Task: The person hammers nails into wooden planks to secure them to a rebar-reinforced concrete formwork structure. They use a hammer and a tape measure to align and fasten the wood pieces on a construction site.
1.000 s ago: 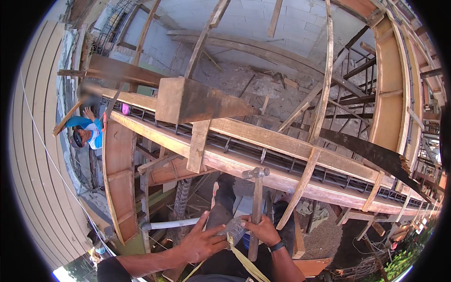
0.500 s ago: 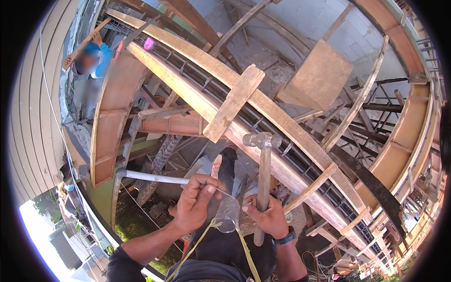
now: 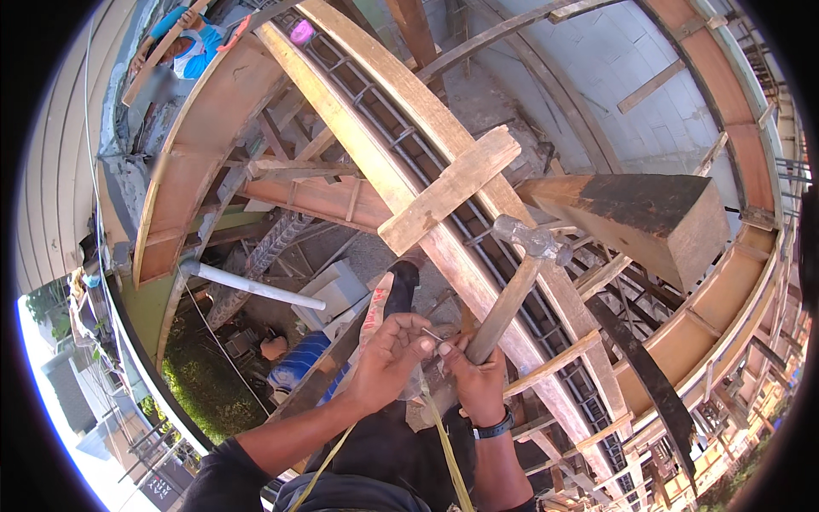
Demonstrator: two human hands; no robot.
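Right hand grips hammer by its handle; left hand pinches a nail. Nail not yet set in any wood (cross board lies across the formwork).

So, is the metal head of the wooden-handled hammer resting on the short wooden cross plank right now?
No, the wooden-handled hammer is gripped in the right hand with its head raised clear of the short wooden cross plank.

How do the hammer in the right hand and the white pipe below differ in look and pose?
The hammer has a brown wooden handle and a grey metal head; the white pipe is plain and one colour. The hammer is gripped by the right hand and points up; the pipe lies nearly level, untouched. Both are long and straight.
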